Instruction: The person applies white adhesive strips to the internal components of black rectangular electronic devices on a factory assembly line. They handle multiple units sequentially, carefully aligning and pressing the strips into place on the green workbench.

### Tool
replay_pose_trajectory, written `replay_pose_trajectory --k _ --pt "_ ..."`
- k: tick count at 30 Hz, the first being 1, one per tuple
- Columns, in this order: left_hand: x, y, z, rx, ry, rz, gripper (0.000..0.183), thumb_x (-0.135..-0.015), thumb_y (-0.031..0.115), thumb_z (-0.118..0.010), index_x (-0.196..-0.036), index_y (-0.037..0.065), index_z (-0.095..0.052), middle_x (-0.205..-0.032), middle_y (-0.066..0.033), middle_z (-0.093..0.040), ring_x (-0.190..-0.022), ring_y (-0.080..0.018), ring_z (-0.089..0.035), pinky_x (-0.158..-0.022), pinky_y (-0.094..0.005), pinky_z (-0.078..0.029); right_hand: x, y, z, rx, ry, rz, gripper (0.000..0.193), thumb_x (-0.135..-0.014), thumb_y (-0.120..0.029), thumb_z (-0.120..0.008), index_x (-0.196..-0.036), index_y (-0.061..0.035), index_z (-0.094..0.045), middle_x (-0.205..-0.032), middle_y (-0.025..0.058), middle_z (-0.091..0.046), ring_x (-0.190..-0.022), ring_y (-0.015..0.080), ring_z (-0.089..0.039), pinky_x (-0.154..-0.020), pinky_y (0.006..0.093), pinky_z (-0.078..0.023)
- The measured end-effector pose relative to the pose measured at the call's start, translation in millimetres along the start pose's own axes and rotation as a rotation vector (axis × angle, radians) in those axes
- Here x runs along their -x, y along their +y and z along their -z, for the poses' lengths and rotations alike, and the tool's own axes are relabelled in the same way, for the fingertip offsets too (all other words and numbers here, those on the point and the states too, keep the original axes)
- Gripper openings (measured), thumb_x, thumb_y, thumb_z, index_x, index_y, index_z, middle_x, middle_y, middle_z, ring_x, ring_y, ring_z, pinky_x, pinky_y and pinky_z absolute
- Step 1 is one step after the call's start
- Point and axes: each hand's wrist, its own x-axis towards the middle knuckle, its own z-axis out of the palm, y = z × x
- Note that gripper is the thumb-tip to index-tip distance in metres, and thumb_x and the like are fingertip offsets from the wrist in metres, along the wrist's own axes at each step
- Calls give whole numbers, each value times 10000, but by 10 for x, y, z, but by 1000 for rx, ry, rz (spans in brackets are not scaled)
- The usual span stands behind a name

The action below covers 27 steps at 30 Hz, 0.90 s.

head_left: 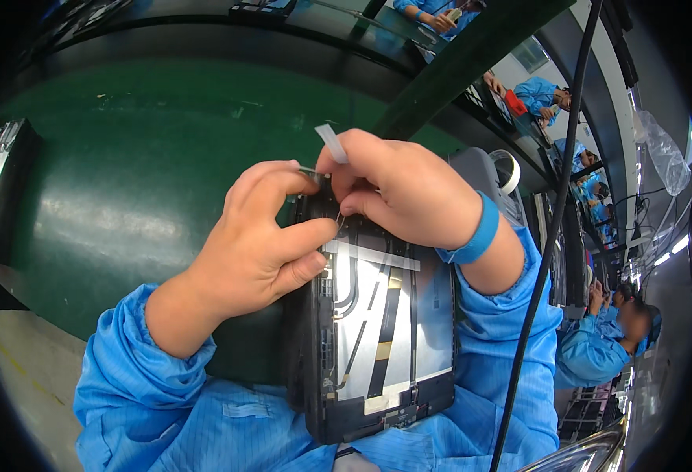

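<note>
Black cable [568,153] crosses before the right sleeve [479,334]; right hand [417,185] arched, left hand [255,236] with forefinger extended, both over the top end of an opened tablet-like device [432,330]. Whether either pinches anything, I cannot tell.

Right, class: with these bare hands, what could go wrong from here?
The pale, flat, translucent strip jutting up at the bare right hand might snag or cling.

The bare left hand also crowds the far end of the opened, black-framed rectangular device with its silver panel, so a finger slip could damage that end.

The device's near end lies close to the blue fabric clothing, so a body shift could nudge it.
</note>
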Motion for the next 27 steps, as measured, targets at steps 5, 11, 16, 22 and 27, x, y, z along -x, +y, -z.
replay_pose_trajectory --k 5,11,16,22,27 --pt "43 -37 -22 5 -25 9 301 -839 386 -621 -990 127 -645 -1177 -157 -467 -1183 -389 -411 -992 -494 -335 -38 -119 -12 25 28 -270 347 -712 47 -660 -1014 12 -494 -675 97 -613 -607 205 -618 -568 290 -473" --pt "42 -81 -93 193 -5 121 478 -895 547 -505 -1122 149 -641 -1257 -192 -399 -1244 -439 -327 -1037 -535 -288 -9 -97 26 -59 18 -562 377 -689 -17 -677 -1013 21 -488 -634 71 -605 -581 147 -595 -547 262 -451" --pt "68 -89 -114 173 -75 139 486 -914 552 -454 -1164 177 -635 -1321 -202 -356 -1329 -487 -209 -1077 -569 -229 83 -153 92 -162 41 -482 277 -730 -28 -673 -964 1 -527 -707 83 -608 -635 172 -600 -588 290 -460" --pt "54 -88 -124 174 -91 143 437 -916 516 -469 -1169 199 -632 -1429 -211 -278 -1380 -501 -106 -1093 -581 -191 145 -20 192 80 -6 101 107 -775 -93 -684 -834 -56 -602 -805 101 -550 -839 293 -544 -736 384 -450" --pt "57 -84 -119 172 -99 151 414 -913 497 -486 -1170 207 -630 -1465 -205 -251 -1389 -497 -87 -1093 -586 -186 78 -75 -2 231 143 0 173 -712 -139 -743 -820 -62 -631 -829 97 -572 -853 302 -547 -760 388 -453"
